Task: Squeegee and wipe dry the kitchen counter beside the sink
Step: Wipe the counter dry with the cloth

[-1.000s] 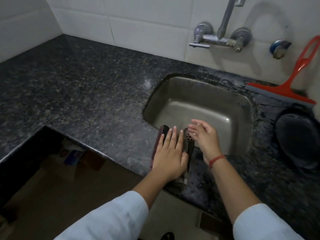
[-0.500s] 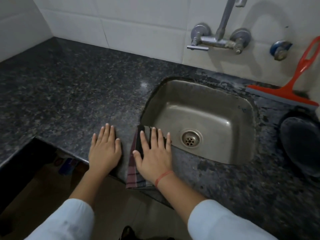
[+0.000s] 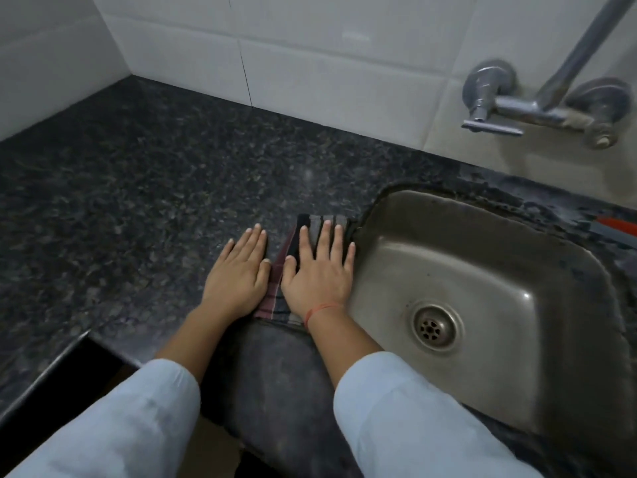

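A folded dark checked cloth [image 3: 275, 288] lies on the black speckled granite counter [image 3: 138, 208], just left of the steel sink [image 3: 482, 288]. My right hand [image 3: 317, 270] presses flat on the cloth, fingers spread and pointing away from me. My left hand [image 3: 238, 270] lies flat on the bare counter right beside the cloth, its thumb at the cloth's left edge. A smeared, duller streak of counter [image 3: 275, 367] runs from the cloth back toward me. Only a red sliver of the squeegee [image 3: 620, 226] shows at the right edge.
A chrome wall tap [image 3: 537, 105] hangs over the sink at the upper right. White tiled walls meet in a corner at the upper left. The counter's front edge drops to a dark opening [image 3: 79, 377] at the lower left.
Both hands and the cloth have slid away from me along the sink's left edge. The view has swung left, so most of the squeegee has left the frame.
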